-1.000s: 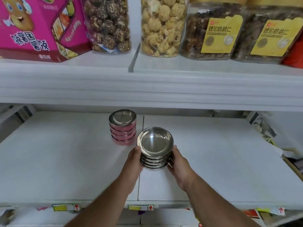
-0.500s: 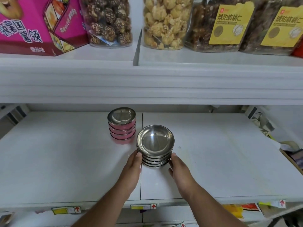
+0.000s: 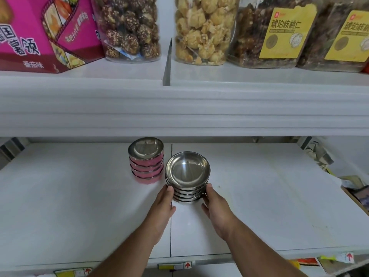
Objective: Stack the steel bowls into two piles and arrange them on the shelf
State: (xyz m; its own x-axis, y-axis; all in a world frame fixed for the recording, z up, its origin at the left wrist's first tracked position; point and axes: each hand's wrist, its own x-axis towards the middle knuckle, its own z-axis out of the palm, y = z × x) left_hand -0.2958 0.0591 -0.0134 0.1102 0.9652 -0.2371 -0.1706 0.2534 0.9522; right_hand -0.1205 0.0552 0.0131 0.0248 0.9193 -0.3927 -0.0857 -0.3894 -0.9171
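Observation:
A pile of several plain steel bowls [image 3: 187, 170] stands on the white lower shelf [image 3: 79, 206], just right of the seam between its panels. My left hand [image 3: 162, 208] presses its fingertips to the pile's left side and my right hand [image 3: 216, 210] to its right side, so the pile is clasped between them. A second pile of pink-sided steel bowls [image 3: 146, 156] stands close behind and to the left, a narrow gap apart, with no hand on it.
The upper shelf's thick white front edge [image 3: 179, 108] overhangs the bowls. On it stand a pink snack box [image 3: 40, 33] and several clear jars of snacks [image 3: 201, 31]. Crumpled packaging [image 3: 319, 156] lies at the lower shelf's right end.
The plain steel pile has been slid a little deeper onto the shelf, nearer the pink pile. My hands have eased from a full grasp to fingertips on its sides.

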